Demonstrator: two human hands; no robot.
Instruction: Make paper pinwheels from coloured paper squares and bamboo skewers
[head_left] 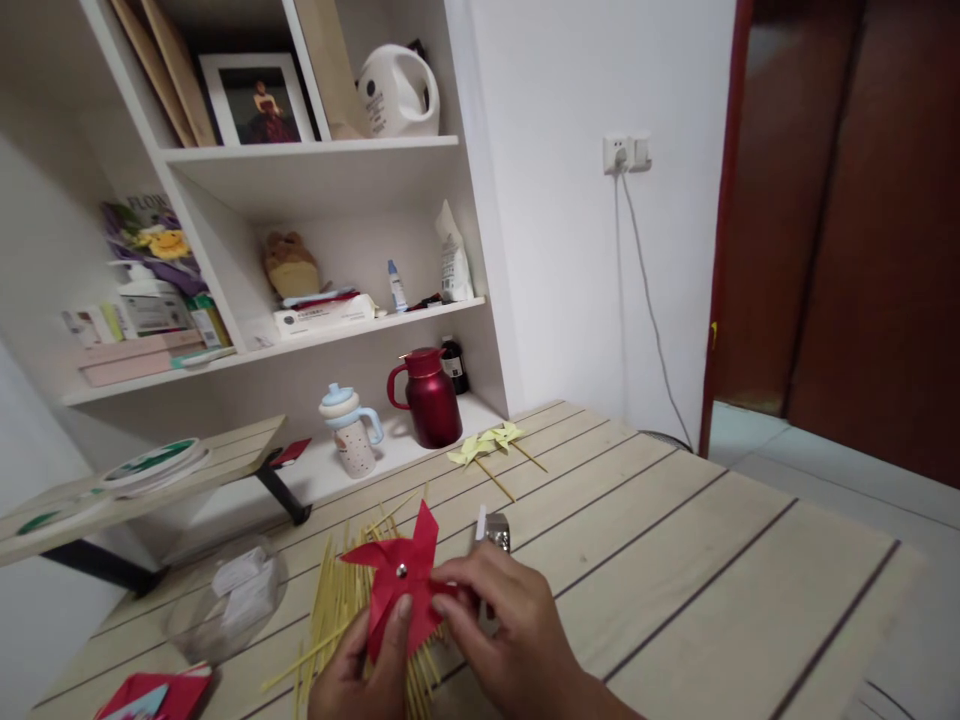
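Note:
A red paper pinwheel (397, 562) with a silver pin at its centre is held up over the table. My left hand (367, 655) grips it from below, thumb pressed on its front near the pin. With thumb and forefinger, my right hand (502, 615) pinches the blade on the right side. Beneath the pinwheel lies a loose pile of thin yellow sticks (330, 590). A small silver metal object (496, 530) sits just behind my right hand, partly hidden by it.
Two pale yellow pinwheels (487, 445) on sticks lie toward the back. A clear bowl (225, 600) holding white packets stands left, with red paper (157, 692) in front. A red thermos jug (427, 400) and a lidded cup (350, 432) stand by the shelf.

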